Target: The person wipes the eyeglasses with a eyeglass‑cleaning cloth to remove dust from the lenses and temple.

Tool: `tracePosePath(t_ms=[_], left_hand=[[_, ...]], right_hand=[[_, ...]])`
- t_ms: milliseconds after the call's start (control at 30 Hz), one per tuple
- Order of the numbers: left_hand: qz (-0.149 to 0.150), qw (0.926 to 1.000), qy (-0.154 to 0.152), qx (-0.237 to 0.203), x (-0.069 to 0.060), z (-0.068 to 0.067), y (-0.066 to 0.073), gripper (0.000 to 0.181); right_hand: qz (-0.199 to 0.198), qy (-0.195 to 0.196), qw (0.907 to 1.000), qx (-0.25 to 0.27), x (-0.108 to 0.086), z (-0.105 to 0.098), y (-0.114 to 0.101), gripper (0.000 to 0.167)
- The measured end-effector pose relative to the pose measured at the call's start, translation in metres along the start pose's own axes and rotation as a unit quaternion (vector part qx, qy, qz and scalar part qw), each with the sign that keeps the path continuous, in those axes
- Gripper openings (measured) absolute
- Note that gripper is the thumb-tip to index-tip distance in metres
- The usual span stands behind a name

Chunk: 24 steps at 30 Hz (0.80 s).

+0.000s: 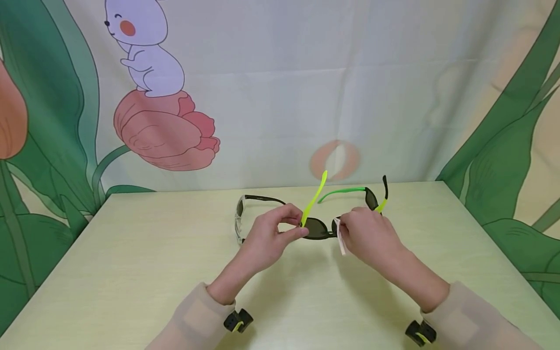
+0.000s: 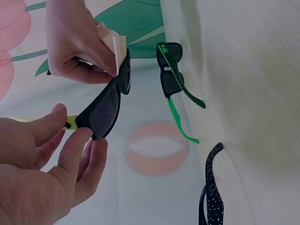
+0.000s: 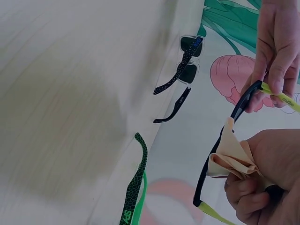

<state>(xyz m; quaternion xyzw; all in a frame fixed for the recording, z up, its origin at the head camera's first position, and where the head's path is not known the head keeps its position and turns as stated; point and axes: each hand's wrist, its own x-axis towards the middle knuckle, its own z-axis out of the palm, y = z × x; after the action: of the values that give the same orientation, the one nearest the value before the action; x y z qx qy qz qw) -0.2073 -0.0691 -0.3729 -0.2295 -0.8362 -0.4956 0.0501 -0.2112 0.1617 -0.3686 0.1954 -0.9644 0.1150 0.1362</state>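
Note:
Black-framed sunglasses with yellow-green temples are held up above the table between both hands. My left hand pinches them near one hinge, thumb and fingers on either side, as the left wrist view also shows. At the other lens, my right hand grips a folded pale cloth with curled fingers. The cloth lies against that lens and covers part of it. In the right wrist view, the black frame runs behind the cloth, and its yellow temple extends below.
On the light wooden table, sunglasses with a clear frame and dark temples stand behind my left hand. Sunglasses with green temples stand behind my right hand. A printed cloth backdrop hangs along the table's far edge.

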Motion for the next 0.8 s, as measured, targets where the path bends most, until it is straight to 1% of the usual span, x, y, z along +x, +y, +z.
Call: tracePosePath(t_ms=[67,200,367,433,533,667,800], left_hand=[[0.001,1.0000,0.001,0.002,-0.0002,0.0002,0.0002,0.015],[0.001,1.0000,0.003,0.006,-0.0005,0.0006,0.0007,0.016],[0.001,1.0000,0.002,0.007,-0.0010,0.0007,0.0007,0.016],[0.000,1.0000,0.001,0.007,-0.0009,0.0008,0.0002,0.015],[0.001,1.0000,0.003,0.009,-0.0008,0.0005,-0.0005,0.016],[0.001,0.9999,0.007,0.011,-0.0006,0.0005,-0.0009,0.016],[-0.002,0.9999,0.007,0.007,-0.0006,0.0021,-0.0004,0.015]], right_hand=[[0.009,-0.005,0.9999,-0.010,0.0009,-0.0001,-0.0007,0.043],[0.027,-0.016,0.9991,-0.030,0.0023,-0.0001,-0.0007,0.043],[0.027,-0.008,0.9973,-0.068,0.0030,0.0007,0.0018,0.043],[0.022,-0.004,0.9969,-0.075,0.0031,0.0011,0.0028,0.044],[0.021,-0.003,0.9974,-0.069,0.0032,0.0013,0.0036,0.044],[0.020,-0.008,0.9988,-0.043,0.0036,0.0005,0.0028,0.043],[0.007,-0.011,0.9998,-0.012,0.0043,0.0001,0.0015,0.038]])
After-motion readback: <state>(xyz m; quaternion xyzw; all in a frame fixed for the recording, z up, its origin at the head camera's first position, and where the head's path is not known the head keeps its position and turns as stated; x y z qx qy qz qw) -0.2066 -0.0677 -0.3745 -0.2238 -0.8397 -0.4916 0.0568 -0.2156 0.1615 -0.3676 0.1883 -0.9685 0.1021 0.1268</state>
